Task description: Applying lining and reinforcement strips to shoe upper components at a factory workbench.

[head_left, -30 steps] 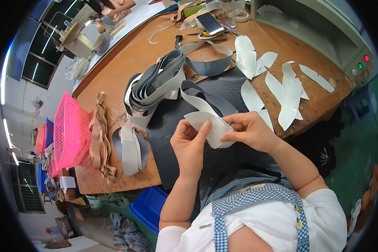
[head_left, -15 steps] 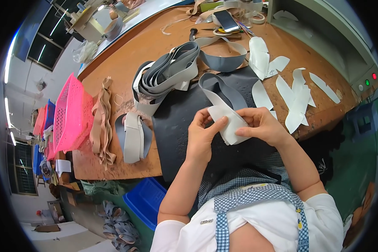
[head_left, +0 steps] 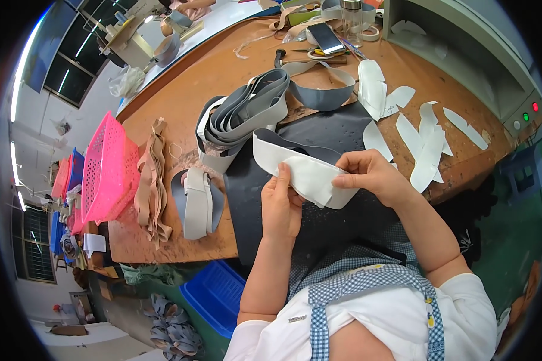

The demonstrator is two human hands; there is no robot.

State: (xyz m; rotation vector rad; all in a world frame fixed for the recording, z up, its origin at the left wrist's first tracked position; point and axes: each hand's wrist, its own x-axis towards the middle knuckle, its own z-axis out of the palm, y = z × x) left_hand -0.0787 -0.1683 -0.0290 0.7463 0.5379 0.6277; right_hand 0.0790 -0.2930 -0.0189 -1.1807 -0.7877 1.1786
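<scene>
Between my hands is a looped band [head_left: 304,175], white on its near face and dark grey inside, held above a black mat [head_left: 253,210]. My left hand [head_left: 281,204] pinches its lower left part, thumb on the white face and fingers behind. At the band's right end, my right hand [head_left: 373,177] grips it between thumb and fingers. Left of the mat lies a smaller folded grey-and-white band [head_left: 197,207]. Behind it sits a bundle of similar grey bands [head_left: 247,111], and one more loop [head_left: 322,90] stands farther back.
White cut pieces [head_left: 424,141] lie at the right, beside a grey machine [head_left: 494,72] with lit buttons. Tan strips [head_left: 153,186] and a pink basket [head_left: 108,171] are at the left. A hammer [head_left: 280,57] and a phone [head_left: 326,39] lie at the back. Below stands a blue bin [head_left: 214,298].
The band has been turned and spread, so its long white side now faces me. My left hand has shifted slightly left and down; my right hand stays near the same place.
</scene>
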